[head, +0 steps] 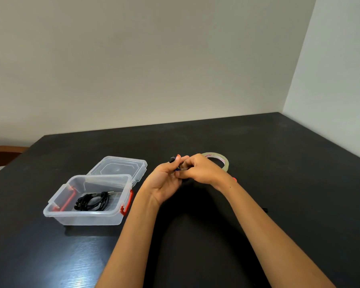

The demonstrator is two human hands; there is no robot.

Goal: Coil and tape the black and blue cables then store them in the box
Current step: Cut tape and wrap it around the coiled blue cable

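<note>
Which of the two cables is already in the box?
The black cable, coiled inside the clear box. The blue cable is out of it, gripped by the left hand and right hand, mostly hidden.

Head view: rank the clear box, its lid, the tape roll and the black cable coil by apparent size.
1. clear box
2. lid
3. black cable coil and tape roll: look alike; the right hand hides part of the roll.

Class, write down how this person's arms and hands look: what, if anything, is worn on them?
The left forearm and right forearm are bare, with no sleeves in view. The left hand and right hand wear no gloves; no watch, bracelet or ring shows.
</note>
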